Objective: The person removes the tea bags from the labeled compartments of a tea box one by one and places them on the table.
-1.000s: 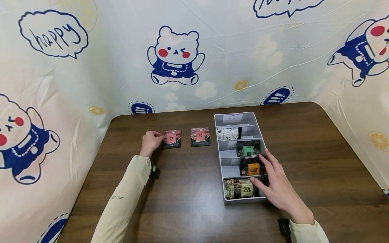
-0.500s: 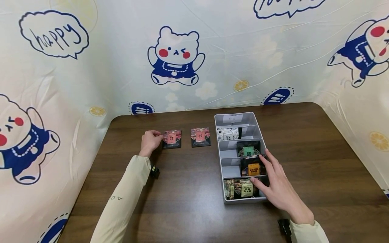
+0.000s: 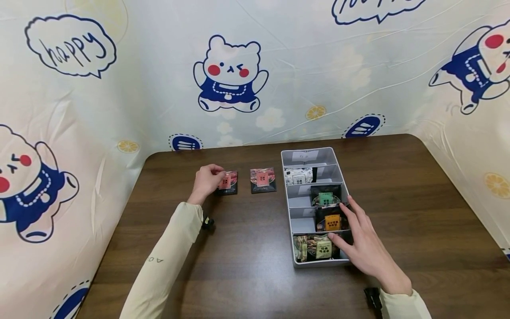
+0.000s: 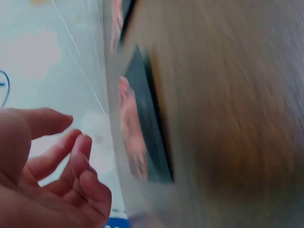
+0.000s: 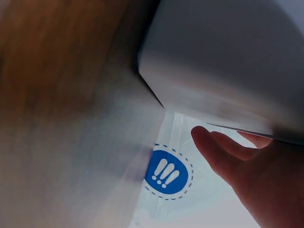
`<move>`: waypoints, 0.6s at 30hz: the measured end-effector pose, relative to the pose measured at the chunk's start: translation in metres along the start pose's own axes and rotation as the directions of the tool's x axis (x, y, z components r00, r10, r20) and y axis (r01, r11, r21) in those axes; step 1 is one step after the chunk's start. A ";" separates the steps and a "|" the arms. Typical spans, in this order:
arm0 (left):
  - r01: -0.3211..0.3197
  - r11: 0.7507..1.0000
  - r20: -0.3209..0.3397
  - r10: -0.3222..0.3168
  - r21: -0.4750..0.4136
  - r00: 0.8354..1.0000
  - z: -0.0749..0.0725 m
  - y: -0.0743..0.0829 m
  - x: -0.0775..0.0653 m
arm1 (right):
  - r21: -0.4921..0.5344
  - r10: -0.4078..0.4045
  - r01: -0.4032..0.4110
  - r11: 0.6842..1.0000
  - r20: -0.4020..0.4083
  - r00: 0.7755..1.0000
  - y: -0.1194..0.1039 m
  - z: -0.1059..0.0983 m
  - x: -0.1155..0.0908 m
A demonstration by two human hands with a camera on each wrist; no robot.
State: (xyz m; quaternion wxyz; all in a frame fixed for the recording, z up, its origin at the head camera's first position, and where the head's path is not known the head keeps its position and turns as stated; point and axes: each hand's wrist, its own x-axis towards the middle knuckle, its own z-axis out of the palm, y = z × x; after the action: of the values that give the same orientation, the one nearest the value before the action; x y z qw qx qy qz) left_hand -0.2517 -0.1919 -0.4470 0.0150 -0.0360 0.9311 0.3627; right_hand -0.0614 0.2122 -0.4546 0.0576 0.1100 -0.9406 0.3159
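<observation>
My left hand [image 3: 208,180] hovers over the left edge of a black and red sachet [image 3: 229,185] lying on the table. In the left wrist view the thumb and fingers [image 4: 45,121] are loosely bent and apart, holding nothing, beside that sachet [image 4: 147,128]. A matching red sachet [image 3: 263,180] lies to its right. My right hand [image 3: 368,246] rests at the right rim of a grey compartment box [image 3: 291,248], fingers spread and relaxed. Its thumb reaches over the nearest compartment, by a pale green-labelled sachet [image 3: 323,249]. The right wrist view shows the box's outer wall [image 5: 213,61].
Other compartments hold an orange-labelled sachet [image 3: 332,222], a green-labelled one [image 3: 325,198] and a white one [image 3: 299,176]. The farthest compartment [image 3: 305,156] carries a small white label. The brown table [image 3: 239,266] meets a printed curtain [image 3: 295,88] at the back.
My left hand has moved right and slightly away from me, from beside the left red sachet to over its edge. The sachets, box and right hand stay where they were.
</observation>
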 end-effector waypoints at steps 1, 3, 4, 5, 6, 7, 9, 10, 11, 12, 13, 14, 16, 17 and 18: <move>-0.021 1.000 0.017 0.021 -0.013 1.000 0.002 0.003 0.000 | 0.000 0.000 0.000 1.000 -0.001 1.000 0.000 0.000 0.000; -0.064 0.997 0.050 0.066 -0.029 0.997 0.006 0.011 -0.001 | 0.001 -0.001 0.001 1.000 -0.002 1.000 0.000 0.000 0.000; -0.084 0.996 0.065 0.087 -0.040 0.994 0.008 0.016 -0.002 | 0.001 -0.001 0.001 1.000 -0.002 1.000 0.000 0.000 0.000; -0.106 0.993 0.076 0.109 -0.044 0.991 0.010 0.020 -0.002 | 0.002 0.000 0.000 1.000 -0.002 1.000 0.000 0.000 0.000; -0.131 0.990 0.084 0.134 -0.045 0.987 0.012 0.025 -0.002 | 0.003 0.001 -0.001 1.000 -0.002 1.000 0.000 0.000 0.000; -0.159 0.987 0.089 0.161 -0.038 0.983 0.015 0.030 -0.003 | 0.003 0.002 -0.002 1.000 -0.001 1.000 0.000 0.000 0.000; -0.211 0.977 0.099 0.213 -0.026 0.972 0.020 0.040 -0.005 | 0.004 0.002 -0.002 1.000 -0.001 1.000 0.000 0.000 0.000; -0.234 0.972 0.106 0.235 -0.023 0.966 0.022 0.045 -0.006 | 0.004 0.002 -0.002 1.000 -0.002 1.000 0.000 0.000 0.000; -0.255 0.967 0.113 0.256 -0.022 0.960 0.024 0.051 -0.007 | 0.004 0.002 -0.002 1.000 -0.002 1.000 0.000 0.000 0.000; -0.275 0.961 0.123 0.275 -0.022 0.953 0.027 0.057 -0.008 | 0.004 0.002 -0.002 1.000 -0.002 1.000 0.000 0.000 0.000; -0.293 0.956 0.135 0.293 -0.018 0.946 0.029 0.062 -0.009 | 0.004 0.001 -0.001 1.000 -0.003 1.000 0.000 0.000 0.000; -0.310 0.950 0.148 0.309 -0.015 0.939 0.032 0.067 -0.010 | 0.003 0.001 -0.001 1.000 -0.004 1.000 0.000 0.000 0.000; -0.339 0.941 0.166 0.336 -0.011 0.927 0.038 0.078 -0.012 | 0.001 0.000 0.000 1.000 -0.004 1.000 0.000 0.000 0.000; -0.354 0.935 0.173 0.351 -0.010 0.920 0.041 0.083 -0.013 | 0.000 0.000 0.000 1.000 -0.003 1.000 0.000 0.000 0.000; -0.372 0.928 0.176 0.366 -0.001 0.914 0.045 0.087 -0.013 | -0.001 0.000 0.000 1.000 -0.004 1.000 0.000 0.000 0.000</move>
State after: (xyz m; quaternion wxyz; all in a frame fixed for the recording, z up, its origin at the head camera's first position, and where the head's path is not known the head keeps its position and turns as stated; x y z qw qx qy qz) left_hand -0.2455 -0.0970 -0.4206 0.0278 0.1723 0.9220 0.3456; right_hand -0.0616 0.2123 -0.4552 0.0595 0.1093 -0.9408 0.3154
